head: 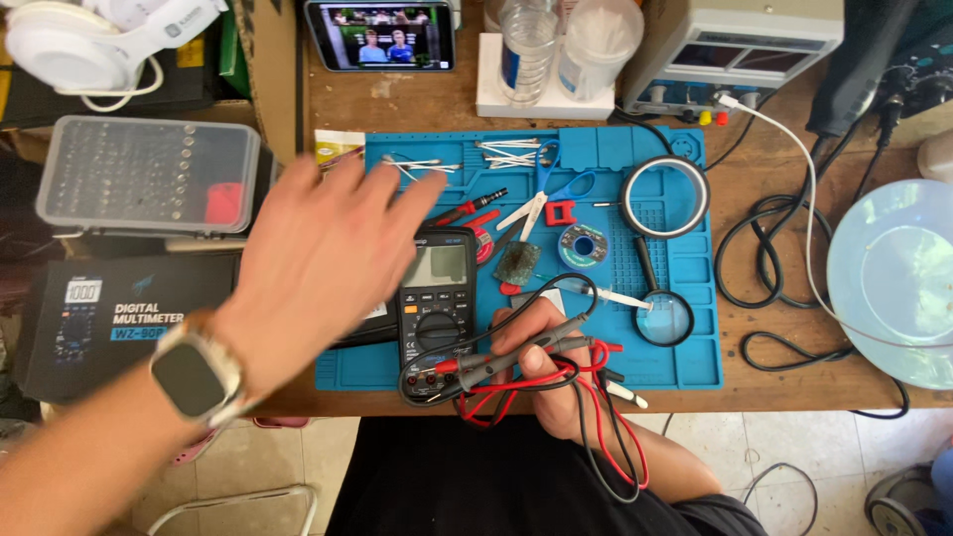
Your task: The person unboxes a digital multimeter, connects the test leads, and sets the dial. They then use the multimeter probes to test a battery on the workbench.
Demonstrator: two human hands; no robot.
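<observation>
A black digital multimeter (438, 318) with a grey blank screen and a round dial is seen lying flat and upright-facing on the blue work mat, near its front edge. Its red and black test leads (541, 382) are plugged in at the lower end, and the two probes are held bunched together, pointing left across the meter's base, with the slack cables looped in tangled coils hanging over the front edge of the bench. Part of the meter's left side is covered from view.
</observation>
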